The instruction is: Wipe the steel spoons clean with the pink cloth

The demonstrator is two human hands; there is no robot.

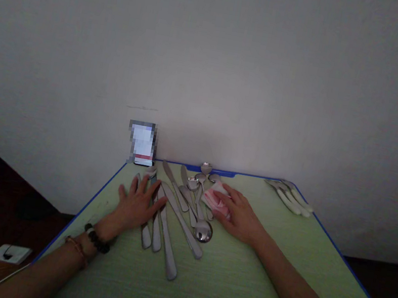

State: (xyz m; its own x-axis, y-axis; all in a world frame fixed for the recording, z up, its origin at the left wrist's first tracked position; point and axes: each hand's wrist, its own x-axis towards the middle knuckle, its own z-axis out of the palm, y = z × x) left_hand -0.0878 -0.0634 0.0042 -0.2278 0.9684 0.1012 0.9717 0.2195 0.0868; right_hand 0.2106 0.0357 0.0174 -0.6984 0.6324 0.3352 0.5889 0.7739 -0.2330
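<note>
My left hand (pixel 137 206) rests with its fingers spread over the upper parts of several table knives (pixel 168 256) at the left of a loose pile of cutlery. A longer knife (pixel 185 229) lies slantwise just right of my thumb. My right hand (pixel 239 215) is closed on a pink and white cloth (pixel 218 198), at the right side of the pile; its fingertips lie on the cloth. Between my hands are several spoons, among them a large spoon (pixel 203 231) with its bowl toward me. Part of a spoon (pixel 214 178) shows behind the cloth.
Several white-handled forks (pixel 290 198) lie together at the far right of the green table (pixel 236 289), which has a blue edge. A lit phone (pixel 142 144) leans against the wall at the back left. A white power strip (pixel 11 253) with cables is on the floor at left.
</note>
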